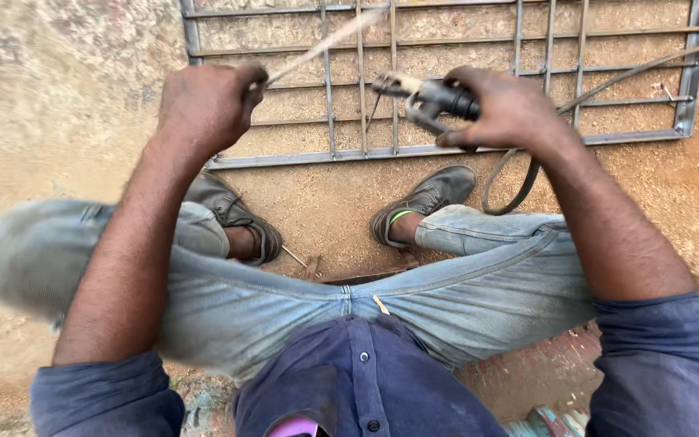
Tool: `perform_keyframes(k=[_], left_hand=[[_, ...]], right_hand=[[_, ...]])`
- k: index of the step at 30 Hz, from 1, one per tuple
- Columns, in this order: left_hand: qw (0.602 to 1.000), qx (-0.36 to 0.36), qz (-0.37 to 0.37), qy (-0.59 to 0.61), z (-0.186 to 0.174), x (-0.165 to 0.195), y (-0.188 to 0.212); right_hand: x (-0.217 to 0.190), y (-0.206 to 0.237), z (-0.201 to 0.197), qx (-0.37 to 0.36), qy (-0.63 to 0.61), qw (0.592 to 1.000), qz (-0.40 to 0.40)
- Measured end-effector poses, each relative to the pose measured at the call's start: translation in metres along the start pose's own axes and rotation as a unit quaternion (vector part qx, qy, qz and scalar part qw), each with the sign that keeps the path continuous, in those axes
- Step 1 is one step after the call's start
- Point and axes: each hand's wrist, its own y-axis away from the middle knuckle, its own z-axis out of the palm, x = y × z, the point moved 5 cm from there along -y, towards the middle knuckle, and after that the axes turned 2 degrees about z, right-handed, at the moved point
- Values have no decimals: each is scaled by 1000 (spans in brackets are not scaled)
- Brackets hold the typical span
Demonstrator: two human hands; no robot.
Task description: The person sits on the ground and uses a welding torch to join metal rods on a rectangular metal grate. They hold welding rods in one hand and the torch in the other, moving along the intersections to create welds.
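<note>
Hands work above a metal grille (446, 89) lying on sandy ground: left hand (208, 105) clenched around a thin rod (325, 42), right hand (507, 109) grasping a dark electrode holder (430, 99) with trailing cable (519, 174).

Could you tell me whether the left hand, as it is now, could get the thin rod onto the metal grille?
Probably yes: the left hand holds the thin rod over the metal grille, nothing between.

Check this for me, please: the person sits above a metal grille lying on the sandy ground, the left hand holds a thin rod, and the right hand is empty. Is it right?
Not quite. The right hand is not empty: its fingers are closed around a dark welding electrode holder with a cable running from it. The head view shows this. The rest stands: the metal grille lies on sandy ground, and the left hand holds a thin rod.
</note>
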Motion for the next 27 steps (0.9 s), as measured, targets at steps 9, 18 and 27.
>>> perform_keyframes(k=[9, 18, 27], left_hand=[[996, -52, -24, -72, 36, -32, 39], [993, -92, -38, -70, 30, -18, 45], [987, -141, -14, -74, 31, 3, 39]], right_hand=[[-49, -22, 27, -85, 98, 991, -38], [-63, -26, 34, -95, 162, 980, -71], [-53, -36, 52, -109, 176, 976, -62]])
